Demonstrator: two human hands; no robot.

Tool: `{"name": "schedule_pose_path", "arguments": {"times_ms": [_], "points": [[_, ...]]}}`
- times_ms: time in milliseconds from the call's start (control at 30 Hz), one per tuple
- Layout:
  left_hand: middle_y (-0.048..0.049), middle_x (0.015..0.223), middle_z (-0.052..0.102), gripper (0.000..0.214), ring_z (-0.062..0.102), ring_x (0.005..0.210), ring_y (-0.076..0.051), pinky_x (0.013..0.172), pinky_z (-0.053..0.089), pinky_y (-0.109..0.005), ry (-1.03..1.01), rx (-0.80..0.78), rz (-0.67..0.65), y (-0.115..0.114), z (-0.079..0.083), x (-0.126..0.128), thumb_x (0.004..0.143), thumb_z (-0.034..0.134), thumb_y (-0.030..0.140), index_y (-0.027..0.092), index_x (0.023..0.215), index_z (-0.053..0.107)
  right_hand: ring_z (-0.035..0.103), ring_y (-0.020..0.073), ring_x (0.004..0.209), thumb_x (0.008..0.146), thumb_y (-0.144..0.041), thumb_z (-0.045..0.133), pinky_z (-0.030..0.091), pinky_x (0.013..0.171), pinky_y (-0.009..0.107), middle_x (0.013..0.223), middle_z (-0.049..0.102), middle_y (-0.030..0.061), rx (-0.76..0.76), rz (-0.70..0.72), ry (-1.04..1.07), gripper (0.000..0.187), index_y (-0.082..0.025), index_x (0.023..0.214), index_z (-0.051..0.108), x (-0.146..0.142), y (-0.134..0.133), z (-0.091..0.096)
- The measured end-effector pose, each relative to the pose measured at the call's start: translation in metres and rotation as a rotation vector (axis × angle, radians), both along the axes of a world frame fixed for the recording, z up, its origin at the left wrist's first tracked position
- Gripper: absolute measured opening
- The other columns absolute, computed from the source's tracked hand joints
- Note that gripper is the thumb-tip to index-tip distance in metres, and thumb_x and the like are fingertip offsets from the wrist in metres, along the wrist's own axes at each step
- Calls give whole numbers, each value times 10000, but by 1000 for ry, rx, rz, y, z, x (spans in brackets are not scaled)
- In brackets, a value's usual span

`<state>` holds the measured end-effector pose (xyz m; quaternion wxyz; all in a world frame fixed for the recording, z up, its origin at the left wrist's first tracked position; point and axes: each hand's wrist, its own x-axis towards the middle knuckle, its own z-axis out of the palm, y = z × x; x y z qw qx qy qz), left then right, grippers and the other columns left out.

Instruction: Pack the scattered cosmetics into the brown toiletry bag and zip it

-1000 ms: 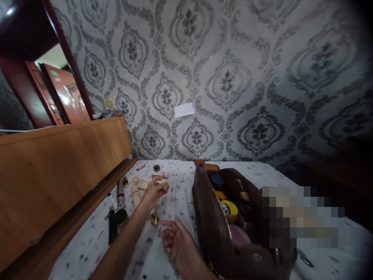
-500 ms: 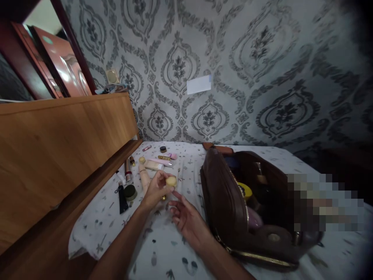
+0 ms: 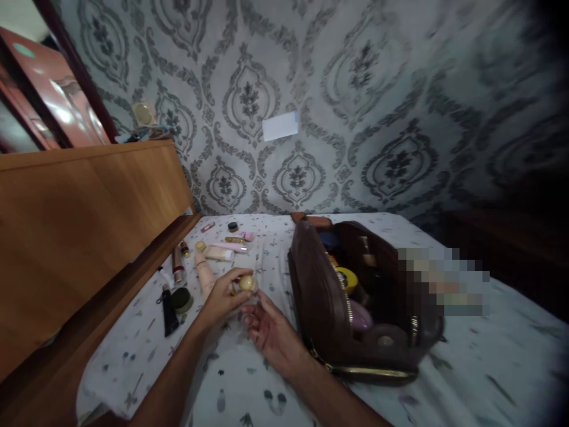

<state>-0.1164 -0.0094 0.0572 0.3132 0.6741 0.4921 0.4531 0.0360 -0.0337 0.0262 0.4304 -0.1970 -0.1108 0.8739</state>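
My left hand (image 3: 221, 298) is closed around a small round pale-yellow jar (image 3: 247, 283), holding it by the side with thumb and fingers. Close by on its right, my right hand (image 3: 276, 338) has its palm turned up and its fingers apart and loosely curled; the index fingertip comes up near the jar, and contact is hard to tell. Just beyond my left hand lie a beige bottle (image 3: 204, 273) and a cream tube (image 3: 219, 254). To the right of my right hand stands a brown handbag (image 3: 317, 284), unzipped, with a yellow round item (image 3: 349, 280) and a mauve item (image 3: 361, 317) inside.
Several cosmetics lie on the patterned white sheet (image 3: 249, 385), among them a black tube (image 3: 169, 314), a dark round jar (image 3: 181, 300) and a pink brush-like item (image 3: 231, 247). A wooden board (image 3: 98, 201) borders the left side. Behind is a papered wall (image 3: 329, 89).
My view has turned slightly right, so everything sits further left. The jar has tilted in my left hand, showing a rounder, shinier face. Both hands stay close together.
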Motion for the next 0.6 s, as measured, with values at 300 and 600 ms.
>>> {"name": "schedule_pose_path", "arguments": {"times_ms": [300, 600], "points": [[-61, 989, 668, 371, 596, 967, -237, 817, 467, -301, 17, -105, 3, 2, -3, 0, 683, 725, 325, 174, 1017, 667, 685, 142, 614, 476, -450, 925, 414, 464, 176, 702, 731, -9, 9, -64, 38, 583, -198, 892, 604, -3, -2, 3], [-16, 818, 633, 351, 596, 785, -195, 687, 476, -260, 32, -138, -39, 7, -12, 3, 670, 746, 392, 181, 927, 636, 648, 119, 553, 458, -452, 933, 386, 439, 175, 627, 693, -28, 6, -97, 69, 574, -178, 841, 605, -5, 0, -5]]}}
